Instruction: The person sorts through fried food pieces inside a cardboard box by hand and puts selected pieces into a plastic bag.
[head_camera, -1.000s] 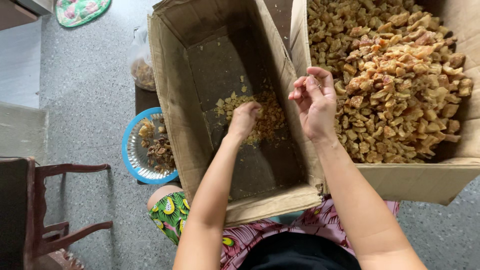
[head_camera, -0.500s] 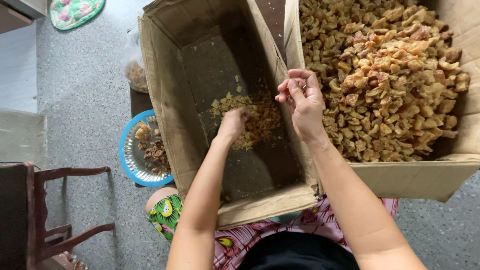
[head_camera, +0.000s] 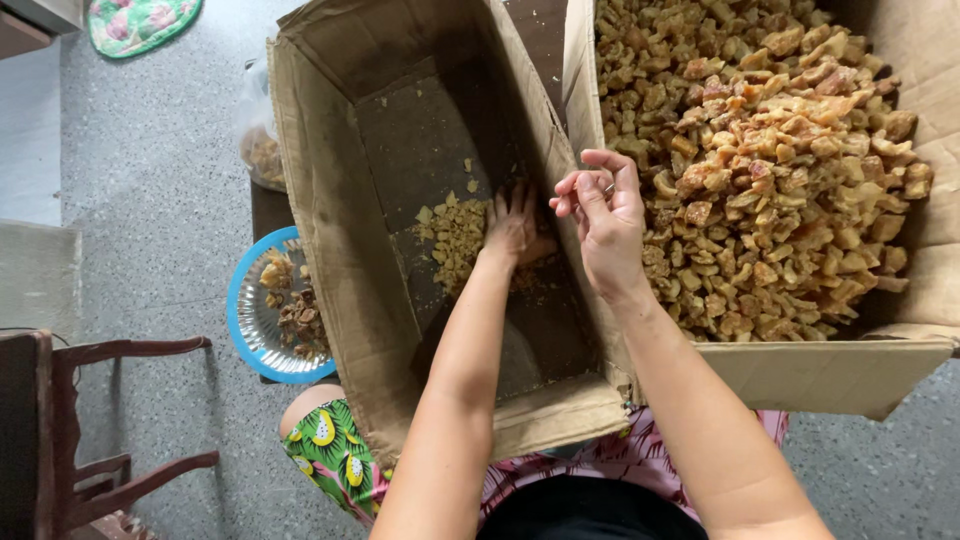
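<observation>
My left hand (head_camera: 518, 225) lies palm down, fingers spread, on a small heap of pale yellow chunks (head_camera: 455, 235) on the floor of a tall open cardboard box (head_camera: 335, 250). My right hand (head_camera: 603, 215) hovers over the wall between that box and a second cardboard box (head_camera: 835, 365) at the right, which is full of golden-brown chunks (head_camera: 770, 160). Its fingers are pinched together near the thumb; whether a piece sits between them I cannot tell.
A blue plate (head_camera: 245, 320) with dark brown scraps sits left of the box. A clear bag of pieces (head_camera: 262, 150) lies behind it. A dark wooden chair (head_camera: 95, 430) stands at lower left on the grey speckled floor. A patterned mat (head_camera: 135, 20) is at top left.
The view has shifted a little. My left hand has pressed flatter onto the heap in the left box. My right hand has stayed above the dividing wall, fingers drawn closer together.
</observation>
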